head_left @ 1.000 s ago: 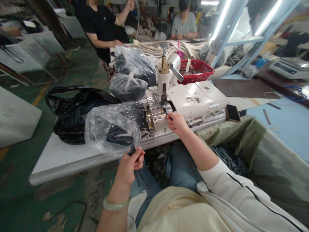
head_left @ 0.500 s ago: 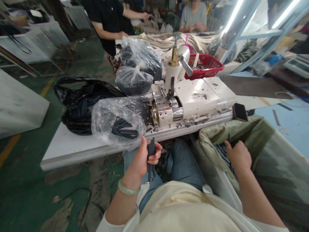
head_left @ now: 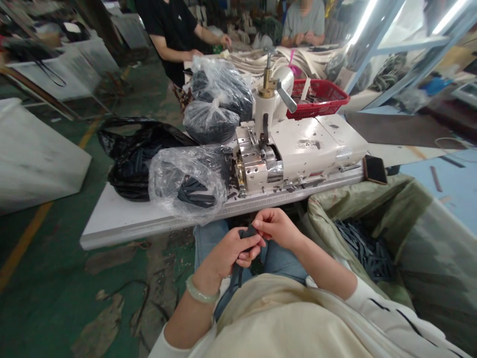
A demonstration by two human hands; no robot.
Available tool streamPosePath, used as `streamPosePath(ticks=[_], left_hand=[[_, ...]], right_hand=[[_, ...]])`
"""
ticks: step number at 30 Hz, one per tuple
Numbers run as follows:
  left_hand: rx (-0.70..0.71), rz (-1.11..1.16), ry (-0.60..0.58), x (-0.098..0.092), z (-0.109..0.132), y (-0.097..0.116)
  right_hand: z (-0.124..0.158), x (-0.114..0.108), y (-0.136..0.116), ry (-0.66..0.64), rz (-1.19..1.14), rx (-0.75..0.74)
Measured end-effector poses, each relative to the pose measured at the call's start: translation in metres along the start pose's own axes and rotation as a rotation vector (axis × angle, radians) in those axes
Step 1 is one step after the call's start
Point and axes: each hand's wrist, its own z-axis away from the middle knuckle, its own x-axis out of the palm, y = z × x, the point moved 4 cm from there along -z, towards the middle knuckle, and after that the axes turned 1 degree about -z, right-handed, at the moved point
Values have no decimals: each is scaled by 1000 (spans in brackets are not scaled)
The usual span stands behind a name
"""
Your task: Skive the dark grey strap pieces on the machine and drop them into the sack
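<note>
We note left hand (head_left: 225,258) closed round dark strip (head_left: 248,232), right hand (head_left: 278,228) pinching upper end, both together above lap; lower end hangs free. Strip looks light, soft, bendy; we judge best hold near end, pinched between fingers. More strips (head_left: 363,248) lie in sack (head_left: 421,223) at right; white machine (head_left: 283,159) stands ahead.

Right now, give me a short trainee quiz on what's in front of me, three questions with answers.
1. What do the left hand and right hand hold between them?
2. True or false: the jade bangle is on the right wrist.
3. What lies on the table at the right end of the white bench machine? A. a smartphone B. a tape measure C. a pair of scissors

Key:
1. A dark strip
2. False, it is on the left wrist
3. A
</note>
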Motion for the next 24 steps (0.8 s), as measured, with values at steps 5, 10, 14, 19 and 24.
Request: streamPosePath(ticks=[5,10,14,19,24], left_hand=[[80,20,51,-12,6,6],[43,54,43,-25,5,10],[11,107,16,-27,3,10],[-6,123,-13,-20,3,6],[49,90,22,-21,1,4]], right_hand=[[6,-11,-6,260,-220,-25],[9,-30,-26,340,-281,-91],[7,-38,-32,340,-318,-91],[2,-34,-27,322,-302,-83],[-2,-37,-22,376,-132,-116]])
